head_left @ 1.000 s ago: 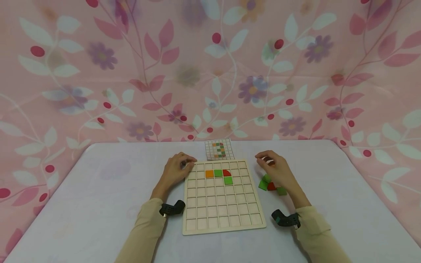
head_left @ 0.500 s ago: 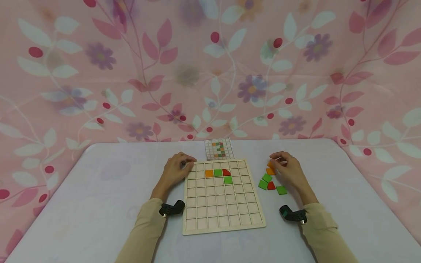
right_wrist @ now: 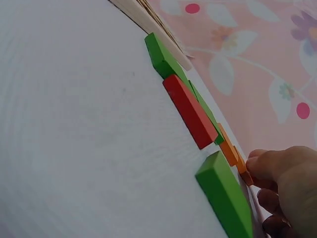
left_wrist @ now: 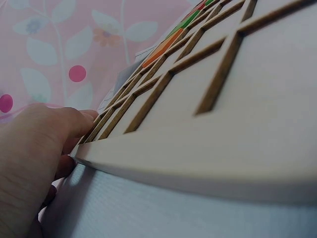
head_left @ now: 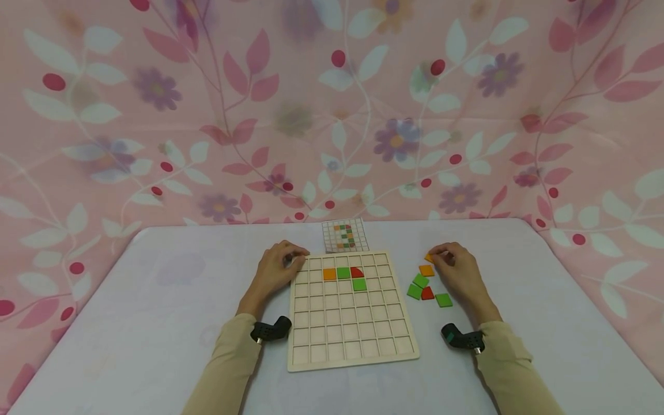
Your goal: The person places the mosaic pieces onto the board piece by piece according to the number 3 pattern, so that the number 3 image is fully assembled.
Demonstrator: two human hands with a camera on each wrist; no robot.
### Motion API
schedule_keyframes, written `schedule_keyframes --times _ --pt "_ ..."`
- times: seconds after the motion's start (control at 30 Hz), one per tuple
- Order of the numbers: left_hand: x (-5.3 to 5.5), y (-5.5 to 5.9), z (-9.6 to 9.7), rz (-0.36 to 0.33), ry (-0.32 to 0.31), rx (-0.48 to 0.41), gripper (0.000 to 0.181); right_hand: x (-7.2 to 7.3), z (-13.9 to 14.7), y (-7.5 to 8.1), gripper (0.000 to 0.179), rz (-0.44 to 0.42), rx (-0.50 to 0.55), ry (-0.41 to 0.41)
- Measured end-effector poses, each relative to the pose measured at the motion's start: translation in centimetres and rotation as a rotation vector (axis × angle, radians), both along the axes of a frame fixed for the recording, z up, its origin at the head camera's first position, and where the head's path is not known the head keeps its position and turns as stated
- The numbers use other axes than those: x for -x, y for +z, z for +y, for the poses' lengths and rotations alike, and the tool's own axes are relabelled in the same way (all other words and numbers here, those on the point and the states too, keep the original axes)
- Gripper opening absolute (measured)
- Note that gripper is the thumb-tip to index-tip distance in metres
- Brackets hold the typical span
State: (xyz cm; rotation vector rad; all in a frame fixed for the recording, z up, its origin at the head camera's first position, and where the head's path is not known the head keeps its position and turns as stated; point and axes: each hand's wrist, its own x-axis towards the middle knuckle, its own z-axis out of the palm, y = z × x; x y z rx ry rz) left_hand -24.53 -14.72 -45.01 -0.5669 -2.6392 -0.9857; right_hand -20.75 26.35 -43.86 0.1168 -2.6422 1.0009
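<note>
A pale wooden grid board (head_left: 358, 333) lies on the table, bearing an orange tile (head_left: 329, 274), two green tiles (head_left: 343, 273) and a red rounded tile (head_left: 356, 272). At its far left corner my left hand (head_left: 277, 268) grips the rim; the left wrist view shows fingers (left_wrist: 74, 121) at the edge. Right of the board, my right hand (head_left: 459, 270) pinches another orange tile (head_left: 429, 257), partly hidden by the fingertips. Close by lie a second loose orange tile (head_left: 426, 270), several green tiles (head_left: 443, 300) and a red one (head_left: 427, 293).
Behind the board lies a printed pattern card (head_left: 345, 235) with a small grid of coloured squares. A white cloth covers the table (head_left: 171, 300). A flowered curtain (head_left: 290, 115) hangs along the back edge.
My right hand has moved right, away from the board's side, to the far orange tile and now pinches it. The orange tiles it covered have come into view. My left hand stays put.
</note>
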Motion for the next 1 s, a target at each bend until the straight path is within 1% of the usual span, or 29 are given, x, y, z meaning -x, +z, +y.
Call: schedule_keyframes --times 0.07,0.23,0.43,0.63,0.73,0.87,1.0 --pt "0.02 0.01 0.0 0.002 -0.002 -0.001 0.013 0.02 0.06 -0.07 0.014 -0.003 0.002 -0.009" --pt "0.02 0.08 -0.03 -0.008 -0.002 -0.003 0.014 0.09 0.17 -0.29 0.018 -0.042 -0.003 -0.017" --pt "0.02 0.02 -0.05 -0.022 0.008 -0.002 0.014 0.23 0.23 -0.45 0.02 -0.04 -0.027 -0.012" --pt "0.15 -0.17 -0.09 -0.009 0.003 0.003 0.014 0.21 0.42 -0.47 0.025 -0.068 -0.035 -0.015" --pt "0.21 -0.23 -0.13 -0.003 -0.004 0.0 0.014 0.14 0.46 -0.46 0.026 -0.082 -0.034 -0.004" --pt "0.23 -0.15 -0.14 0.004 -0.013 -0.006 0.014 0.1 0.45 -0.46 0.026 -0.08 -0.031 0.005" --pt "0.25 -0.1 -0.11 0.003 -0.017 -0.004 0.014 0.16 0.39 -0.57 0.024 -0.07 -0.033 -0.003"
